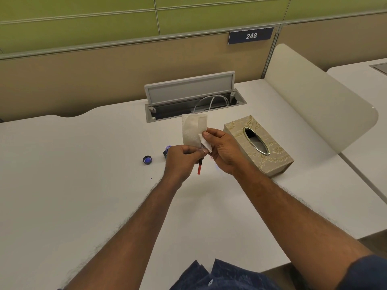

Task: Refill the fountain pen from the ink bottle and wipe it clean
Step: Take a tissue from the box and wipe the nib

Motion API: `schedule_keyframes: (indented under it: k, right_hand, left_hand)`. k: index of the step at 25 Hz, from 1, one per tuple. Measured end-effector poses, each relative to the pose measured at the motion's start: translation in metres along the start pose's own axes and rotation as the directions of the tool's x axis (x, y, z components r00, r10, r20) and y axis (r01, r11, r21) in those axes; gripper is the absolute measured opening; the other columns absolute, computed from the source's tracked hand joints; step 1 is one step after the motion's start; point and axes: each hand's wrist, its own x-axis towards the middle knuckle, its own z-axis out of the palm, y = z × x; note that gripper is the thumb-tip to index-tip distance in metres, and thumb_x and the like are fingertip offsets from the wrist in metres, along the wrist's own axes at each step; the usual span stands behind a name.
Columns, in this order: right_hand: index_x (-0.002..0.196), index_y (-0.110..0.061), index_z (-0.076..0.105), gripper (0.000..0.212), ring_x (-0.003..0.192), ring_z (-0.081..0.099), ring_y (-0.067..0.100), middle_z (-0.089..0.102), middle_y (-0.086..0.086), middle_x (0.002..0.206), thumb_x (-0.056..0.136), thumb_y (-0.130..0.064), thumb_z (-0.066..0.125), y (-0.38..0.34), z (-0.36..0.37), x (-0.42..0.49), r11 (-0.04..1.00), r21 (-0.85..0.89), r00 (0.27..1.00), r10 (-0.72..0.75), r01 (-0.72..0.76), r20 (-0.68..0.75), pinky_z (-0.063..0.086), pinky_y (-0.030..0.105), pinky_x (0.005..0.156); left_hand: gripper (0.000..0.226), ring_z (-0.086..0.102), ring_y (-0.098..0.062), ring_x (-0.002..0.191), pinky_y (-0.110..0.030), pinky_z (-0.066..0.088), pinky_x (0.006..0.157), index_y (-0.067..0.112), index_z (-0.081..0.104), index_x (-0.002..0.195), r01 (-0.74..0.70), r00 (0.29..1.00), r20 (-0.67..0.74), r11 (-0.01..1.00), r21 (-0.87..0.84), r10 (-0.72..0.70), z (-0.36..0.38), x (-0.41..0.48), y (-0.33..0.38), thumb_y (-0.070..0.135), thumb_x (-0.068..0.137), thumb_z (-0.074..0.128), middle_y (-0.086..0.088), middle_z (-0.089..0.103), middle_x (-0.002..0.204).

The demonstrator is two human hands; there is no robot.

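Observation:
My left hand [181,162] grips the fountain pen [199,167] above the white desk; only its red lower end shows below my fingers. My right hand [222,151] pinches a white tissue [193,130] against the pen's upper part, which the tissue and my fingers hide. The tissue stands up behind both hands. The ink bottle [167,151] sits on the desk just left of my left hand, uncapped and mostly hidden by it. Its dark cap [147,159], blue inside, lies further left on the desk.
A gold patterned tissue box [259,144] stands right of my right hand. Behind the hands is an open cable hatch [193,97] with white cables. A curved cream divider [320,101] bounds the desk on the right. A tiny ink dot [151,178] marks the desk.

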Motion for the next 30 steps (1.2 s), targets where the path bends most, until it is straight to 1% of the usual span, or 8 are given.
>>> schedule_keyframes:
  k: [3,5,9,13,18,22,27,30]
  right_hand:
    - [0.111,-0.01,0.061,0.018,0.097,0.065,0.021,0.066,0.003,0.108,0.095,-0.012,0.054,-0.004,0.0,0.0,1.0,0.025,1.0,-0.008,0.009,-0.008,0.058,0.028,0.079]
    - [0.109,-0.015,0.06,0.015,0.097,0.065,0.022,0.066,0.0,0.105,0.095,-0.012,0.055,-0.006,-0.002,0.003,0.999,0.023,0.998,-0.022,0.024,-0.054,0.058,0.028,0.077]
    - [0.118,-0.02,0.054,0.024,0.106,0.062,0.029,0.059,0.003,0.12,0.096,-0.013,0.055,-0.009,-0.012,0.011,0.987,-0.16,0.987,-0.047,0.022,-0.154,0.06,0.033,0.076]
    - [0.12,-0.025,0.055,0.03,0.107,0.059,0.029,0.054,0.002,0.128,0.095,-0.008,0.054,-0.007,-0.017,0.01,0.985,-0.171,0.985,-0.055,0.026,-0.164,0.061,0.034,0.074]
    - [0.117,-0.023,0.062,0.026,0.105,0.062,0.027,0.06,-0.004,0.118,0.094,-0.012,0.057,-0.001,-0.01,0.004,0.944,-0.325,0.981,-0.115,0.059,-0.156,0.06,0.039,0.079]
    - [0.12,-0.012,0.066,0.027,0.1,0.063,0.025,0.066,0.003,0.12,0.094,-0.014,0.057,-0.001,-0.008,0.0,0.899,-0.434,0.988,-0.114,0.059,-0.101,0.058,0.039,0.085]
    - [0.119,-0.01,0.067,0.028,0.102,0.062,0.025,0.066,0.004,0.116,0.093,-0.015,0.06,-0.007,-0.007,-0.002,0.909,-0.41,0.993,-0.104,0.071,-0.059,0.055,0.036,0.086]
    - [0.119,-0.01,0.067,0.028,0.104,0.063,0.026,0.066,0.005,0.116,0.092,-0.016,0.061,-0.008,-0.009,0.0,0.907,-0.417,0.993,-0.102,0.065,-0.066,0.056,0.039,0.089]
  left_hand:
    - [0.023,0.068,-0.005,0.067,-0.007,0.044,0.052,0.012,0.075,0.092,0.009,1.0,0.013,1.0,0.022,-0.009,0.0,0.0,-0.001,0.031,0.079,0.075,0.006,0.071,0.076]
    - [0.024,0.068,-0.004,0.065,-0.006,0.045,0.049,0.011,0.076,0.093,0.014,1.0,0.008,1.0,0.018,-0.014,-0.001,0.0,-0.003,0.03,0.078,0.076,0.004,0.072,0.077]
    - [0.025,0.069,-0.009,0.069,-0.012,0.048,0.058,0.009,0.076,0.094,0.008,1.0,0.01,0.999,-0.032,-0.007,-0.005,-0.002,-0.001,0.028,0.079,0.075,-0.003,0.074,0.083]
    - [0.019,0.07,-0.009,0.069,-0.015,0.048,0.061,0.013,0.075,0.09,-0.015,1.0,0.008,0.999,-0.048,0.015,-0.006,-0.001,0.004,0.029,0.08,0.074,0.001,0.074,0.08]
    - [0.022,0.068,-0.009,0.07,-0.01,0.046,0.055,0.013,0.075,0.093,-0.008,1.0,0.008,1.0,-0.01,0.008,-0.003,0.0,0.007,0.031,0.08,0.073,0.004,0.071,0.08]
    - [0.015,0.065,-0.008,0.068,-0.006,0.045,0.048,0.015,0.073,0.09,-0.012,1.0,-0.007,1.0,-0.006,0.012,-0.004,0.001,0.009,0.027,0.08,0.074,0.005,0.068,0.079]
    - [0.015,0.065,-0.004,0.055,-0.004,0.043,0.047,0.013,0.074,0.089,-0.002,1.0,-0.03,1.0,0.002,0.002,-0.005,0.0,0.009,0.026,0.08,0.074,0.004,0.068,0.074]
    - [0.008,0.063,0.003,0.051,-0.004,0.042,0.045,0.017,0.071,0.08,0.009,1.0,-0.012,1.0,-0.001,-0.009,-0.007,0.0,0.01,0.025,0.08,0.074,0.005,0.068,0.071]
